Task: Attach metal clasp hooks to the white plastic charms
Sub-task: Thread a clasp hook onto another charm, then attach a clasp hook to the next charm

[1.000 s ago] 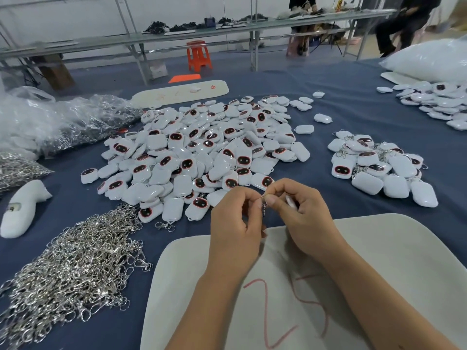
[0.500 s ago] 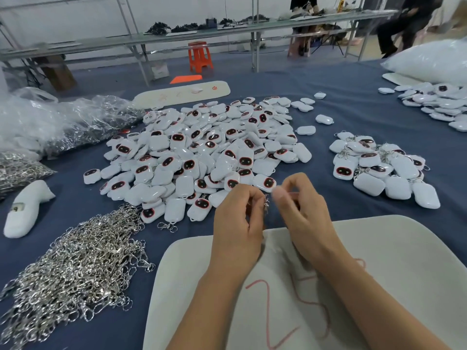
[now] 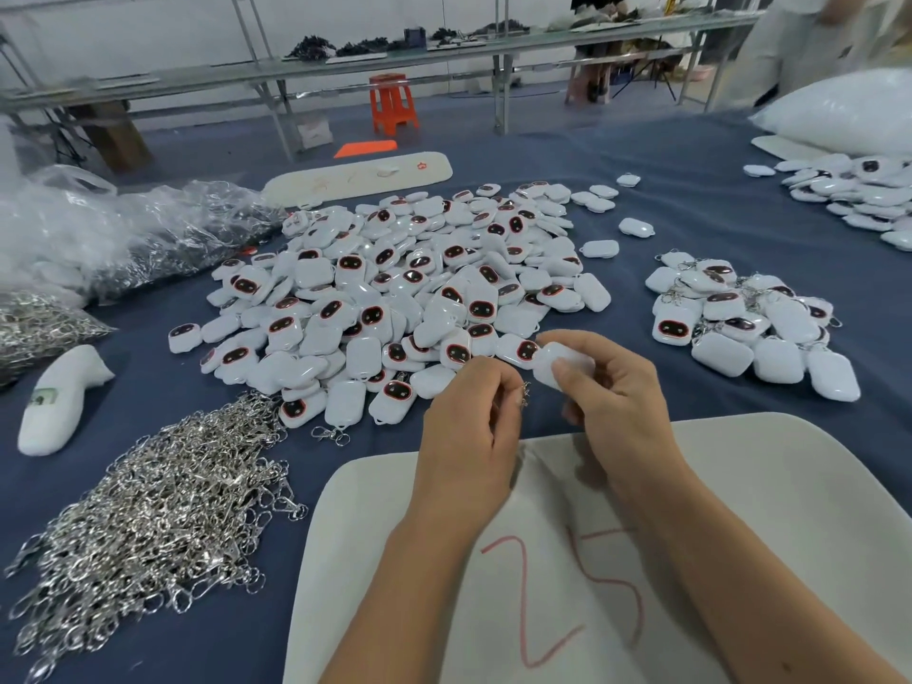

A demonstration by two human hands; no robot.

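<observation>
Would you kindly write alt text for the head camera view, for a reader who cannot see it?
A person's right hand holds a white charm while the left hand pinches a metal clasp hook beside it. On the blue table lie a big charm pile, loose hooks and a white tray.

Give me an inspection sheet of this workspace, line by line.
Surface: blue cloth over the table; white board marked 25 lies nearest.
Job's things: big charm pile; hook pile; smaller pile with hooks.
Clutter: plastic bags, white foam piece.
Grippers: left hand pinches a hook; right hand holds a charm.
Cables: nothing seen.
Surroundings: metal benches, orange stool.
</observation>
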